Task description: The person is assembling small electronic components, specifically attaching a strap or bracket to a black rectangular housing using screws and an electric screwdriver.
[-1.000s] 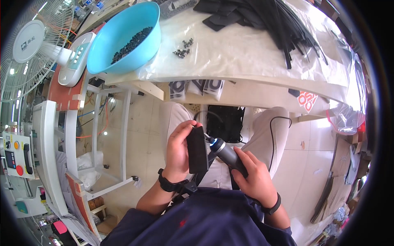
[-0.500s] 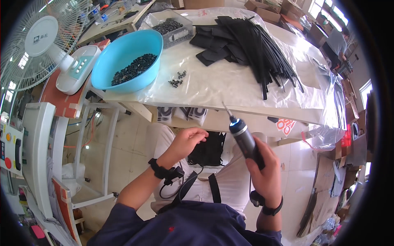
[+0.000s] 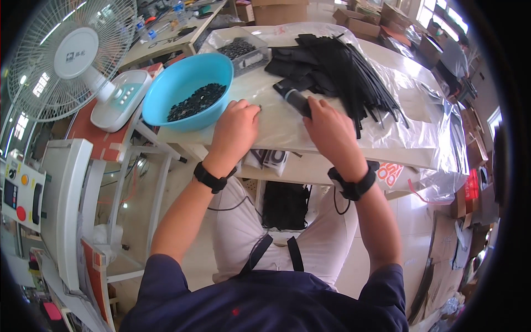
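Note:
My right hand [image 3: 331, 123] is wrapped round a dark cylindrical electric screwdriver [image 3: 297, 102]. The tool lies low over the plastic-covered table, its front end pointing far left toward the black strips. To its left, my left hand [image 3: 238, 126] is at the tabletop with fingers curled together, beside the blue basin. A tiny dark bit shows by its fingertips; what they pinch, if anything, is too small to name. Small black parts [image 3: 198, 102] fill the bottom of the blue basin [image 3: 152, 105]. A bundle of long black strips [image 3: 351, 72] rests beyond my right hand.
A clear bin [image 3: 251, 63] of small dark parts stands behind the basin. At left are a white fan [image 3: 77, 52] and a machine with buttons [image 3: 22, 191]. Under the table hangs a black bag-like thing [image 3: 285, 205]. Cardboard boxes [image 3: 357, 22] and a person [image 3: 453, 58] are farther back.
Both hands have moved forward from over my lap to the tabletop. The electric screwdriver, upright-tilted before, is now lowered over the table. My left hand has reached where loose small parts lay.

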